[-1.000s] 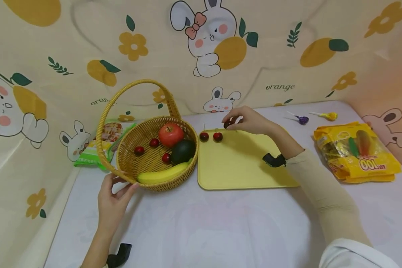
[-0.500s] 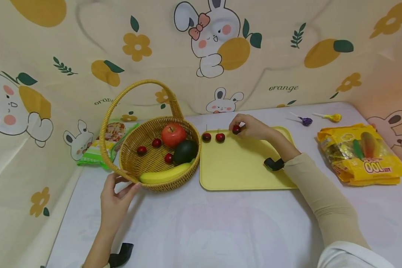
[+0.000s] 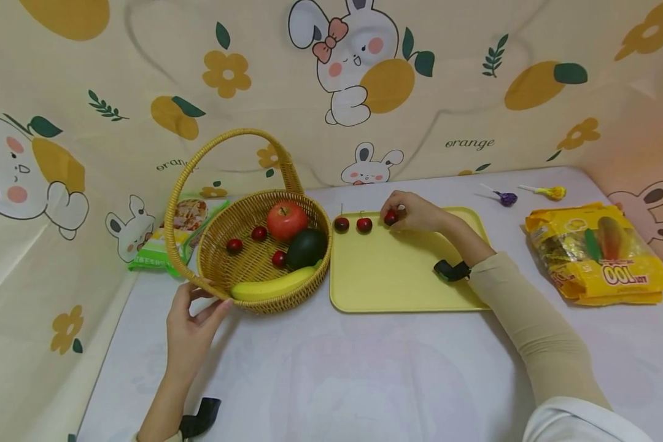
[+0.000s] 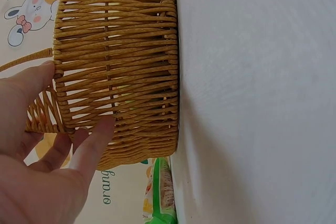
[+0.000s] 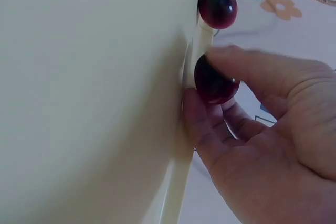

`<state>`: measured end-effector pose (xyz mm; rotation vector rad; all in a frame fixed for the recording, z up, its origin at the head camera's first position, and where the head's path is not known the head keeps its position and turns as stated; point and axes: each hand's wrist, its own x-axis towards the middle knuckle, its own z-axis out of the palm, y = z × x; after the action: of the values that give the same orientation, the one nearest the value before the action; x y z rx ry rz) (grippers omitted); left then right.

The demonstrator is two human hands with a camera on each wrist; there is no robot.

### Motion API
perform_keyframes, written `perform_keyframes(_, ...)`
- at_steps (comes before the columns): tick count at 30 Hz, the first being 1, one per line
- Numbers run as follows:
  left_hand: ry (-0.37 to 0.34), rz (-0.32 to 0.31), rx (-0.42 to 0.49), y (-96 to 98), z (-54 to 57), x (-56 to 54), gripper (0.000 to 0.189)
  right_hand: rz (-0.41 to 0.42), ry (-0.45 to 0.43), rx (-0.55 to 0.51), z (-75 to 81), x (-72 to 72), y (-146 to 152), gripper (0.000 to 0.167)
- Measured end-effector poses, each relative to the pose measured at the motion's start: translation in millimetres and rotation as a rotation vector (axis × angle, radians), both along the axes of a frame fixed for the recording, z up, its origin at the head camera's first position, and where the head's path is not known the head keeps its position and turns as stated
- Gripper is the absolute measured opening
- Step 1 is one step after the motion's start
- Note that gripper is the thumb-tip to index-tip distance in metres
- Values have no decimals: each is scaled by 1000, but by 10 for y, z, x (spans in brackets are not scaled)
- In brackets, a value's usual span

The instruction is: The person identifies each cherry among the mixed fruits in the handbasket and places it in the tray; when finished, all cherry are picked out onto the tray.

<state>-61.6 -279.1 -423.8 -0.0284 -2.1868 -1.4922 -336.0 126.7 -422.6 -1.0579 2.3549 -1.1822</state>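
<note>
My left hand (image 3: 190, 325) grips the rim of the yellow wicker basket (image 3: 271, 307) at the foot of its handle. In the left wrist view, the thumb lies over the rim and fingertips touch the woven side of the basket (image 4: 115, 66). My right hand (image 3: 417, 213) pinches a dark red cherry (image 3: 390, 217) between thumb and fingers at the far edge of the yellow tray (image 3: 398, 276). Two more cherries sit in line to its left, a middle one (image 3: 364, 225) and a leftmost one (image 3: 341, 224). In the right wrist view, the pinched cherry (image 5: 215, 82) is close to the tray's rim.
Inside the basket lie a red apple (image 3: 287, 221), a dark green avocado-like fruit (image 3: 306, 248), a banana (image 3: 276, 286) and three cherries. A green snack bag (image 3: 162, 248) stands behind it. Right of the tray are a yellow candy bag (image 3: 599, 255) and two lollipops, purple (image 3: 508, 198) and yellow (image 3: 555, 193).
My right hand has brought the cherry slightly right and down, from beyond the tray's far edge onto it. The left hand keeps its grip on the basket. The head view has shifted slightly.
</note>
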Motion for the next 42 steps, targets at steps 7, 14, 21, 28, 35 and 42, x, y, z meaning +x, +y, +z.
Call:
perform_keyframes(7,13,-8,1,12,10,5,51,-24,3,-4,28,75,-36,19)
perform_keyframes(14,2,-5,10,13,22,11,50,-15,-1,-19,116,148,-73,21)
perform_keyframes(21,-3,-4,7,19,27,10,51,-28,2,-15,-22,46,-30,20)
perform_keyframes(28,-3,1,15,25,27,12,49,-42,33,8,11,67,-34,20)
perform_keyframes(35,-4,2,10,20,31,12,49,-56,30,24,28,59,-30,20)
perform_keyframes(42,24,-11,0,14,4,4,49,-86,70,1,146,98,9,20)
